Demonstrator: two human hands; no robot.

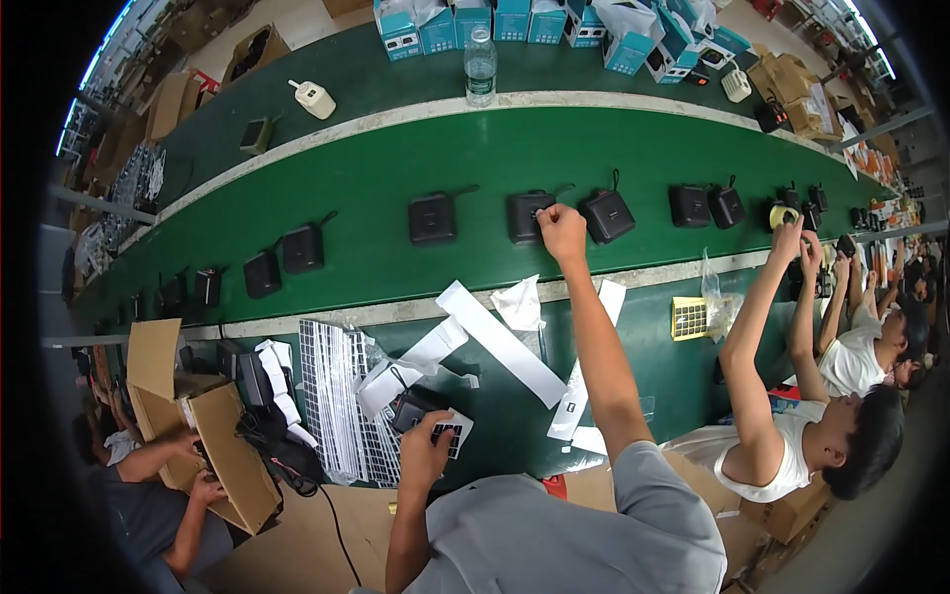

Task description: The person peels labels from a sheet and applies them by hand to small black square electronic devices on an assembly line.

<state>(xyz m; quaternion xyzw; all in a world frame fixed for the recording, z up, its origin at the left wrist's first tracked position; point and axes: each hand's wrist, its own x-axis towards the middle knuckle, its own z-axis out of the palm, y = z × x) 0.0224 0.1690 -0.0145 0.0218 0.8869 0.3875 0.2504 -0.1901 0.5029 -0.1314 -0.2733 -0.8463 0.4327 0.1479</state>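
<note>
My right hand (562,233) reaches far out over the green conveyor belt (366,198). Its fingers are curled closed at the right edge of a small black square device with a strap (524,220); the fingertips are partly hidden. Close to my body, my left hand (424,453) is closed on the edge of a white sheet with black square labels (456,432). Another black device (416,404) lies just beyond that hand, partly covered by it. To the right of my right hand sits a further black strapped device (607,215).
More black devices (432,218) stand along the belt. White paper strips (505,346) and a stack of label sheets (336,396) cover the near bench. Beyond the belt are a water bottle (480,69) and blue boxes (510,20). Co-workers sit on both sides; one handles a carton (233,450).
</note>
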